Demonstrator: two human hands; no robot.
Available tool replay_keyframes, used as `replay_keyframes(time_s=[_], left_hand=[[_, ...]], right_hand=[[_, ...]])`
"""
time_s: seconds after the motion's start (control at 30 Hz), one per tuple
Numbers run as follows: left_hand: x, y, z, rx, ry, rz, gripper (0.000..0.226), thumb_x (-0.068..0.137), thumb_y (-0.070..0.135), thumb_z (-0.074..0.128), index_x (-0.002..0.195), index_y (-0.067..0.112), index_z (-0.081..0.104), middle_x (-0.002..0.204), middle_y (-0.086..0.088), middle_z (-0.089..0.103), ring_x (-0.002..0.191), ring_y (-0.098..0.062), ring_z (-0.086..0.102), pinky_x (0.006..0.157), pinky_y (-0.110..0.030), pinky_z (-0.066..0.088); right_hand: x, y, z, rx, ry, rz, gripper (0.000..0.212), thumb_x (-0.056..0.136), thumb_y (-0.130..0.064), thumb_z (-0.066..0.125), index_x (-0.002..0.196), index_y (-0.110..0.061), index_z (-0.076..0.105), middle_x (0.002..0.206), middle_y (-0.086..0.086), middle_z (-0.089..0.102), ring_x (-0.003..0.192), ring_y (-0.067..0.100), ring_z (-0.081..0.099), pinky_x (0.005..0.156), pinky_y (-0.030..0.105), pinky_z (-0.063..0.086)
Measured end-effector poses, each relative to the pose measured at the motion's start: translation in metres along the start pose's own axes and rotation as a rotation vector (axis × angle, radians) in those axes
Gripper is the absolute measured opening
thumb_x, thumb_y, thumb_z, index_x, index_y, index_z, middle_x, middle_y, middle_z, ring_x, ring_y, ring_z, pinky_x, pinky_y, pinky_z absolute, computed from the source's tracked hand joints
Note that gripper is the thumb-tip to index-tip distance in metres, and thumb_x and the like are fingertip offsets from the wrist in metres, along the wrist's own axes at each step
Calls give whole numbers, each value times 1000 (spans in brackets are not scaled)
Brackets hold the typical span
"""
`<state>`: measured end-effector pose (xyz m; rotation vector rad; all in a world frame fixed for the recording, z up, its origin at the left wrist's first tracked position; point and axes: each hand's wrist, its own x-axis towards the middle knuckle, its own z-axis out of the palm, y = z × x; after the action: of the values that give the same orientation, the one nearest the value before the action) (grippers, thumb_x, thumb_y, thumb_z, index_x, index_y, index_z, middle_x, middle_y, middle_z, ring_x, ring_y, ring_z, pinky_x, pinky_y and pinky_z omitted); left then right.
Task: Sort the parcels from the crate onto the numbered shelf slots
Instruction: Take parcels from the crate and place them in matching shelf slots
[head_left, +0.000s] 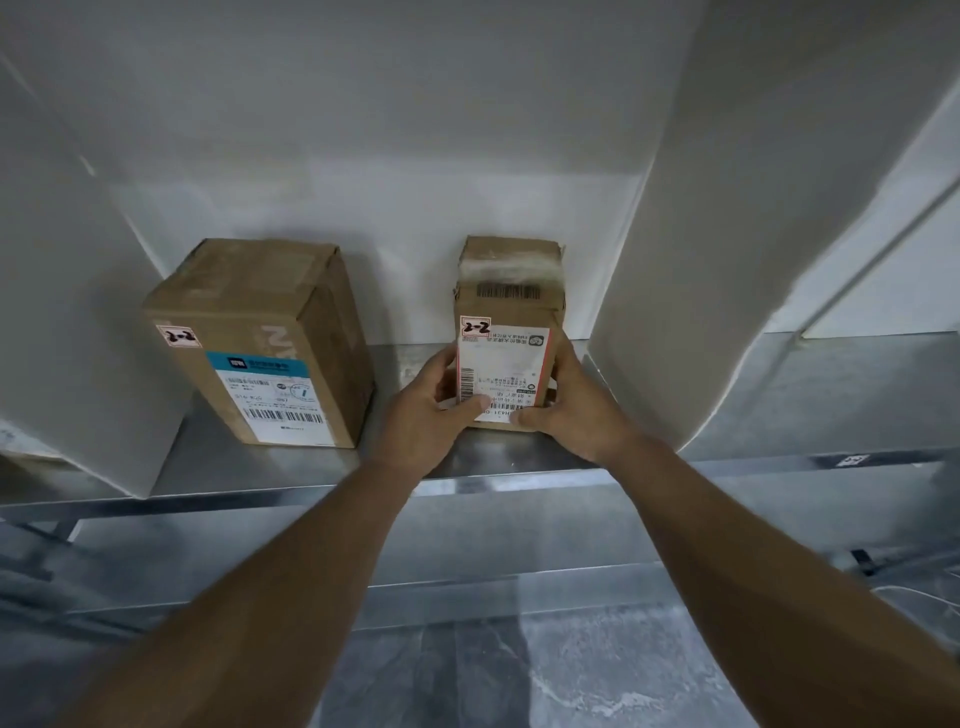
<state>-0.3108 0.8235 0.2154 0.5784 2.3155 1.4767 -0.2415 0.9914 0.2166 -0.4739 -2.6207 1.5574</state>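
Note:
A small brown cardboard parcel (506, 322) with a white label and a "2-2" tag stands on the metal shelf (291, 470), near the back wall. My left hand (428, 410) grips its lower left side and my right hand (571, 410) grips its lower right side, thumbs on the front label. To its left, apart from it, a larger brown parcel (265, 343) with a blue-and-white label and its own "2-2" tag rests on the same shelf.
White divider panels (691, 260) wall the slot on the right and on the left (62, 312). A small slot label (852, 460) sits on the shelf's front edge at right. A lower metal shelf (519, 587) and grey floor lie below.

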Motion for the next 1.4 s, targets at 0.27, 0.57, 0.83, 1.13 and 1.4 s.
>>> replay_keyframes(time_s=[0.27, 0.57, 0.83, 1.13, 1.4], left_hand=[[-12, 8, 5, 70, 33, -4, 65, 87, 21, 69, 142, 30, 35, 135, 6, 56, 120, -13, 55, 97, -28, 46], [-19, 2, 2, 82, 32, -62, 85, 83, 20, 73, 150, 25, 20, 147, 1, 42, 133, -19, 42, 97, -26, 38], [-57, -16, -5, 205, 98, -52, 78, 82, 35, 73, 147, 26, 30, 147, 3, 38, 131, -14, 41, 99, -26, 39], [-129, -19, -32, 474, 147, 44, 69, 88, 47, 61, 146, 29, 30, 152, 5, 34, 137, -14, 34, 104, -23, 31], [-215, -65, -121, 564, 308, -85, 70, 88, 50, 59, 147, 23, 33, 150, 1, 37, 137, -17, 33, 108, -30, 29]], right_hand=[[-10, 0, -2, -47, 10, -18, 96, 77, -1, 75, 149, -23, 15, 113, -17, 51, 87, -14, 50, 62, -3, 40], [-21, 4, -1, -168, 87, 35, 118, 71, -20, 82, 152, -31, -4, 156, -3, 23, 136, 21, 38, 101, 44, 47], [-81, 2, 21, -339, 309, 16, 91, 82, -30, 73, 151, -18, 16, 155, 3, 22, 139, 20, 31, 106, 32, 35], [-124, -17, 75, -552, 375, -240, 49, 66, -19, 84, 110, -6, 65, 106, 14, 64, 92, 32, 64, 77, 35, 54], [-143, -83, 165, -634, 149, -368, 47, 76, -22, 76, 118, -5, 62, 115, 15, 61, 104, 35, 59, 86, 41, 49]])
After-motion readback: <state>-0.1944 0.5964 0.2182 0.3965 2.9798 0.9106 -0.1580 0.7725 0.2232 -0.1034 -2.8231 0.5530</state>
